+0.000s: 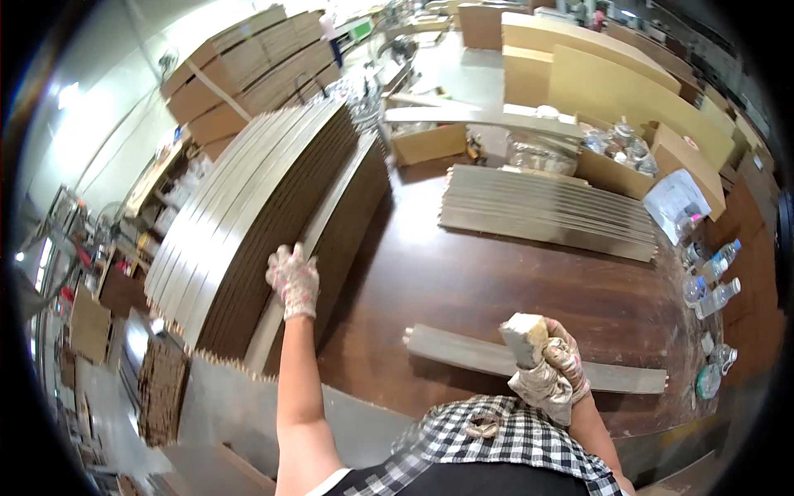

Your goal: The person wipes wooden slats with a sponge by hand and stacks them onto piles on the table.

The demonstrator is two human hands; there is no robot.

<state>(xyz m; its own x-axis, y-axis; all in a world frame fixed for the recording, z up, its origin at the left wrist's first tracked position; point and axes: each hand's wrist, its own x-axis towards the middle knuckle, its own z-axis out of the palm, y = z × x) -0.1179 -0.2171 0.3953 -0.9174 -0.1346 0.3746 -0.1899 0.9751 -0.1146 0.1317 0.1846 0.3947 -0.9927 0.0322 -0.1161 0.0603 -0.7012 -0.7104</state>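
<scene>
My left hand (pixel 294 283), in a white glove with reddish marks, reaches onto the lower stack of long grey boards (pixel 351 223). Its fingers are spread over the top board, beside a taller stack of the same boards (pixel 256 198). Closed in my right hand (pixel 565 357), also gloved, are a pale, worn block (pixel 525 337) and a crumpled, stained rag (pixel 542 388). They are held above a single grey board (pixel 463 349) with small pegs at its ends, lying across the brown table (pixel 389 289) in front of me.
More grey boards (pixel 546 211) lie side by side at the table's far right. Plastic bottles (pixel 718 298) line the right edge, near a paper sheet (pixel 676 202). Cardboard boxes (pixel 430 145) stand along the back. Large brown packs (pixel 240 74) rise beyond the stacks.
</scene>
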